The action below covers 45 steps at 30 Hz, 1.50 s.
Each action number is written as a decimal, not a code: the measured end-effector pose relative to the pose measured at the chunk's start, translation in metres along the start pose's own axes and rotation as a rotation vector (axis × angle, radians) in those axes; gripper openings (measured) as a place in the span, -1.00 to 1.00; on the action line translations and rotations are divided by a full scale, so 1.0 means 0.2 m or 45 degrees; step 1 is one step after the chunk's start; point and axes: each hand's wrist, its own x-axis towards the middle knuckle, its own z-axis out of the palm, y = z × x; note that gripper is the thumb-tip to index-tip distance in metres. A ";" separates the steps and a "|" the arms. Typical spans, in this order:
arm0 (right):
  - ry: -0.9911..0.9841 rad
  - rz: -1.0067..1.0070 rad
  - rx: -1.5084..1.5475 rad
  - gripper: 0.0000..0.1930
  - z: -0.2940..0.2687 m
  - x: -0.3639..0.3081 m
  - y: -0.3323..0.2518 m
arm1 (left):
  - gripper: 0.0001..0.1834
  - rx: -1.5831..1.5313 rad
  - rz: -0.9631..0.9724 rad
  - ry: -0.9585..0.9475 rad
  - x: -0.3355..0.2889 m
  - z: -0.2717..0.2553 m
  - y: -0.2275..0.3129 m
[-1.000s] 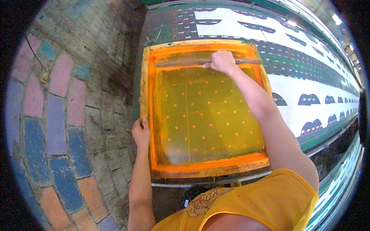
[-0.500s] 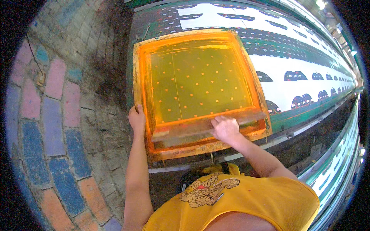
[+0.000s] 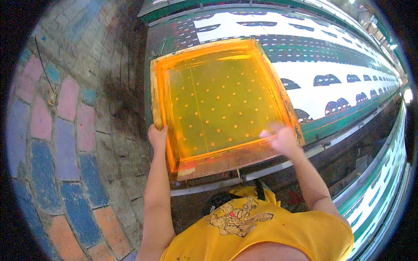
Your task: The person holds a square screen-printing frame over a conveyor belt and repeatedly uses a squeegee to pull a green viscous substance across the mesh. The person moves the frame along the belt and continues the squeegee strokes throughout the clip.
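A wooden-framed printing screen [image 3: 224,108] lies on the long table, its olive mesh dotted with small orange marks and its inner edges smeared with orange ink. My left hand [image 3: 157,136] is closed around the frame's left rail near the front corner. Along the near end of the screen rests a long brown squeegee [image 3: 230,162], stained with orange. Above the frame's near right corner is my right hand [image 3: 282,140], blurred by motion. Its fingers look spread and point left, with nothing visible in them and apart from the squeegee.
White sheets with dark half-round prints [image 3: 326,80] run along the table to the right. A metal rail [image 3: 278,169] edges the table's near side. Another long table [image 3: 379,195] stands at lower right. Brick floor [image 3: 67,143] with painted patches lies to the left.
My right hand has come off the squeegee and shifted right. The squeegee now sits closer to the screen's near rail. My left hand keeps its hold on the frame.
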 end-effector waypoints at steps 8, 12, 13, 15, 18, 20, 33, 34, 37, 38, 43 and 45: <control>0.045 0.445 0.051 -0.42 -0.04 0.37 0.91 | -0.60 0.027 -0.050 -0.145 0.04 -0.05 0.07; 0.063 0.420 -0.038 -0.45 -0.02 0.39 0.93 | -0.60 0.127 -0.002 -0.042 0.06 -0.10 0.14; 0.077 0.425 -0.013 -0.45 -0.02 0.39 0.92 | -0.60 0.103 0.008 -0.047 0.05 -0.16 0.17; 0.124 0.423 0.032 -0.46 -0.05 0.41 0.95 | -0.60 0.039 0.031 -0.038 0.09 -0.22 0.23; 0.125 0.467 0.033 -0.47 -0.19 0.47 0.99 | -0.60 0.037 0.102 0.080 0.05 -0.27 0.41; 0.154 0.459 0.039 -0.47 -0.35 0.49 1.07 | -0.60 0.006 0.079 0.081 0.00 -0.27 0.58; 0.246 0.447 0.035 -0.54 -1.27 0.53 1.94 | -0.63 -0.029 0.004 0.118 -0.49 0.00 1.63; 0.242 0.439 0.005 -0.54 -1.31 0.52 1.97 | -0.63 -0.054 0.017 0.128 -0.51 0.02 1.67; 0.247 0.427 -0.034 -0.54 -1.44 0.48 2.07 | -0.63 -0.090 0.055 0.160 -0.58 0.03 1.78; 0.257 0.427 -0.014 -0.52 -1.49 0.48 2.09 | -0.64 -0.076 0.064 0.172 -0.59 0.02 1.81; 0.299 0.423 -0.016 -0.49 -1.80 0.40 2.28 | -0.64 -0.112 0.067 0.145 -0.68 -0.02 2.17; 0.305 0.431 -0.016 -0.48 -1.97 0.38 2.43 | -0.63 -0.142 0.058 0.144 -0.78 -0.02 2.39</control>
